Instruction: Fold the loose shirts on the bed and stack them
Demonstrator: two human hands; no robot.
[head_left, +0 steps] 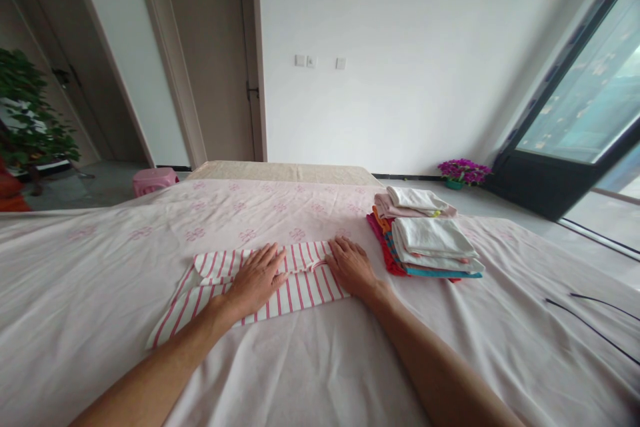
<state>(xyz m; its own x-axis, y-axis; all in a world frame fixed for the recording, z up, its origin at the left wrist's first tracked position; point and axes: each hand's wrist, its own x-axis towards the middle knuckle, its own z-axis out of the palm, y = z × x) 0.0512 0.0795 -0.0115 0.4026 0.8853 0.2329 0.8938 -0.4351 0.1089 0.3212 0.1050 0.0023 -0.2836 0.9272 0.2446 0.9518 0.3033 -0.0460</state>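
Observation:
A white garment with red stripes [300,290] lies folded lengthwise on the pale pink bedsheet [280,373]. My left hand [257,280] rests flat on its middle, fingers stretched out over the folded layer. Over at the garment's right end, my right hand [353,267] lies palm down with its fingers extended. The left end of the cloth spreads wider toward me. Just right of my right hand stands a stack of folded clothes [433,240], with white pieces on top and red, orange and blue ones below.
Dark thin cords [593,330] lie on the sheet at the right. Beyond the bed are a pink stool [155,180], a pot of purple flowers [465,172] and a leafy plant [35,113]. A beige cloth [290,173] covers the far edge.

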